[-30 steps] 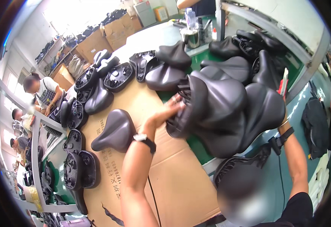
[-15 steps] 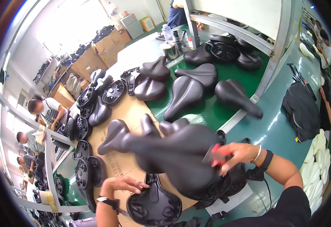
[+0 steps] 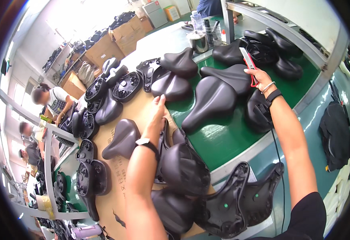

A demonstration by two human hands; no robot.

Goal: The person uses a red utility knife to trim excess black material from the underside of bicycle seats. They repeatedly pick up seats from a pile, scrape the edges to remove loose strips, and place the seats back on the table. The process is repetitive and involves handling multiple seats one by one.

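My right hand (image 3: pixel 261 80) is closed around a red and silver utility knife (image 3: pixel 248 61) that points up and away. It hovers above the black bicycle saddles on the green surface, close to a smooth saddle (image 3: pixel 233 76). Stretched forward, my left hand (image 3: pixel 157 115) has its fingers extended and nothing visible in them. Its fingertips come up to the near edge of another black saddle (image 3: pixel 170 86); whether they touch is unclear. Under and beside my left forearm lie more saddles, one a glossy saddle (image 3: pixel 185 166). Two saddle shells (image 3: pixel 227 204) rest underside up at the near right.
Brown cardboard (image 3: pixel 115 176) covers the left of the table, with several saddles along it. A metal frame (image 3: pixel 279 18) rises at the back right. A metal can (image 3: pixel 199 42) and bottles stand at the back. A black cable (image 3: pixel 279 172) hangs by my right arm. People work at left.
Both my hands have moved forward, away from me. The large saddle that was blurred beneath my right hand is no longer raised there. The knife stays in my right hand, and the view has shifted.
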